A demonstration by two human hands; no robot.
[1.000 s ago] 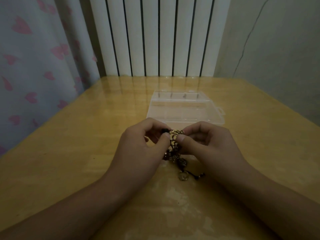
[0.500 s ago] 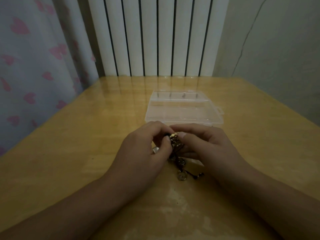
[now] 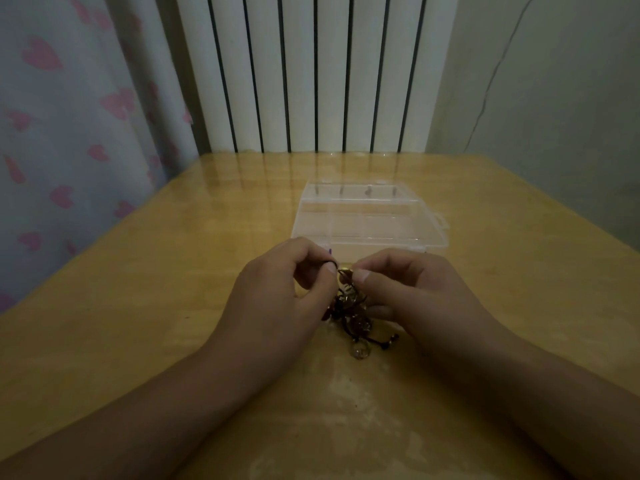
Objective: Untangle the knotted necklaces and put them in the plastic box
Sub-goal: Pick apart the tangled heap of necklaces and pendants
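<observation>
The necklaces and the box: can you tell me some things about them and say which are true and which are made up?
1. Both hands, left hand and right hand, pinch the tangled necklaces. True.
2. The necklaces are already inside the plastic box. False: they are in front of it, nearer the person, at the hands.
3. The plastic box is clear. True.
4. The box sits on a blue cloth. False: it sits on the wooden table.
5. A round pendant lies on the table below the tangle. True.

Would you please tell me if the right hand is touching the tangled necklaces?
Touching. In the head view, the right hand pinches the top of the tangled necklaces between thumb and fingers.
</observation>
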